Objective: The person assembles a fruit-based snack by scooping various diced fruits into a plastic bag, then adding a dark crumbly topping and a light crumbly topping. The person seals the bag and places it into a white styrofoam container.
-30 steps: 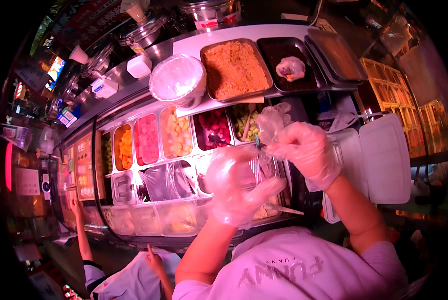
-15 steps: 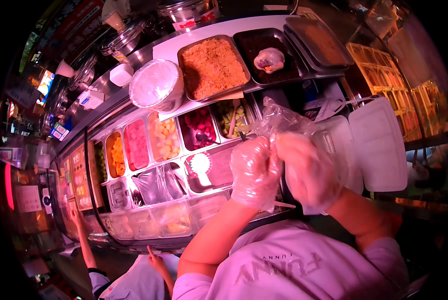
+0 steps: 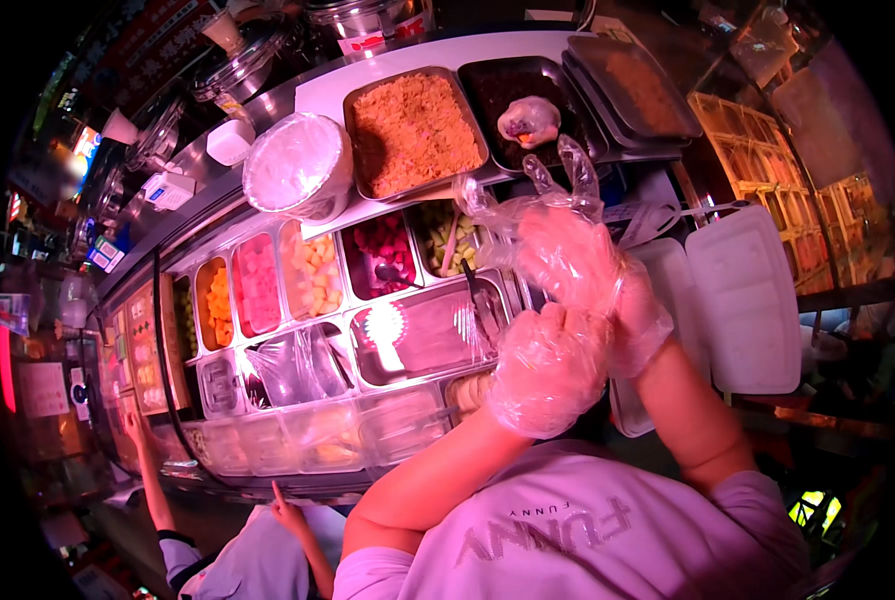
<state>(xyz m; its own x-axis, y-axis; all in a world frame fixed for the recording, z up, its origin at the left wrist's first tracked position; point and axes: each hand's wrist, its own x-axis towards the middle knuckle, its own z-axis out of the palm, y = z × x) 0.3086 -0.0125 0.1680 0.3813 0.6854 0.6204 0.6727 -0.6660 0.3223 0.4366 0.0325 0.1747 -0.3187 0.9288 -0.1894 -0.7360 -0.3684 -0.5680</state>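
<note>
While both hands meet above the steel desk (image 3: 268,110), the left hand (image 3: 548,370) keeps a closed grip on the cuff of the thin clear plastic glove (image 3: 568,245); the right hand (image 3: 593,280) inside points its loose fingertips up and away.

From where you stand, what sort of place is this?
Most likely a street food stall or snack counter: steel trays of cut fruit in a row, a pan of orange crumbly food, and the person's hands in thin plastic gloves.
</note>
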